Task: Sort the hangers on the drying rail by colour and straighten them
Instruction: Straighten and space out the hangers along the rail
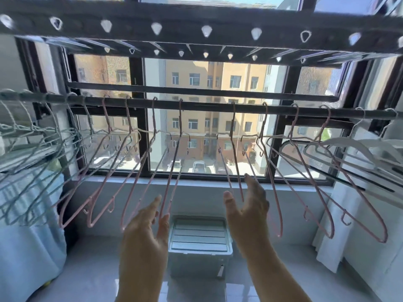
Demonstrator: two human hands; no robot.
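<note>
The drying rail [207, 107] ran straight across in front of the window [218, 83]. Its widest bare stretch sat dead centre, between two pink hangers, and that gap was where we had room to work. To the left the pale blue hangers [32, 171] were bunched tight and overlapping. To the right the white hangers [359, 147] crowded the far end.

We had both arms raised into that central gap, palms facing each other. Our left hand [146, 219] was spread, fingers straight, beside the low corner of the left middle hanger [180, 118]. Whether the thumb touched the wire, we couldn't quite tell. Our right hand [248, 205] was wide too, fingers reaching up alongside the right middle hanger [232, 123] and gripping nothing.

The pink ones were thin coated wire with little hooks near the shoulders. They hung edge-on from the rail, fanning outward on either side. Below our wrists stood a lidded plastic storage box [199, 234] with a ribbed top, on a pale glossy surface.
</note>
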